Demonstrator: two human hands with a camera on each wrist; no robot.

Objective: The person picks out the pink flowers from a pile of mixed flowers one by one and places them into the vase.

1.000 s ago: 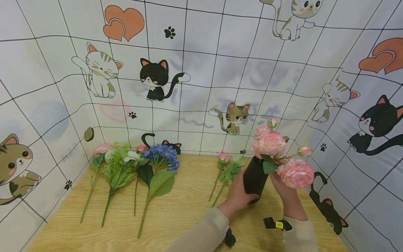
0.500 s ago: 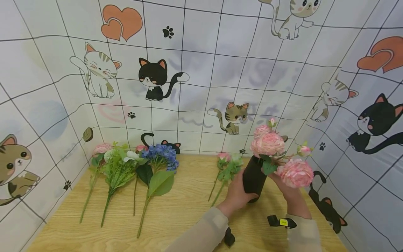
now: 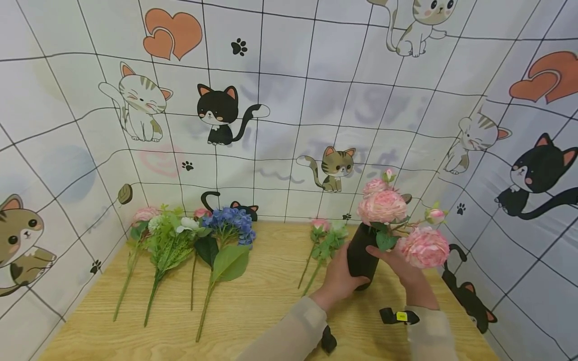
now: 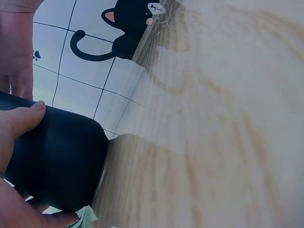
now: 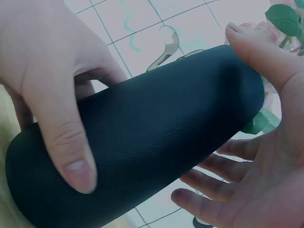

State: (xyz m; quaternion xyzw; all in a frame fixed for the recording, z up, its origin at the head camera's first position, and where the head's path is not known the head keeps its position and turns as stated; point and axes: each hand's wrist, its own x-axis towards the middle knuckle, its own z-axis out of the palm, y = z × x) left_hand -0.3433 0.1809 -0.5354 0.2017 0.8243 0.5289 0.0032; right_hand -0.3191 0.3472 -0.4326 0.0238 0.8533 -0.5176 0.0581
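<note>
A black vase (image 3: 361, 255) with pink peonies (image 3: 383, 206) in it leans to the right at the table's right side. My left hand (image 3: 339, 278) grips its lower part, thumb across the near side, as the left wrist view also shows on the vase (image 4: 61, 156). My right hand (image 3: 408, 276) is at the upper part, beneath a drooping peony (image 3: 425, 247). In the right wrist view, the right thumb (image 5: 261, 54) reaches over the vase's top end, while the right fingers (image 5: 204, 202) spread loosely along its far side.
On the left of the wooden table (image 3: 271, 311) lie a blue hydrangea stem (image 3: 230, 223), green foliage with white blooms (image 3: 173, 240) and a pink flower (image 3: 145, 215). Shorter stems (image 3: 327, 240) lie just left of the vase. Cat-print cloth (image 3: 280, 100) walls the back and sides.
My right hand has shifted left toward the vase, and its thumb now shows against the vase's upper side. My left hand keeps its grip, and the vase stays nearly in place.
</note>
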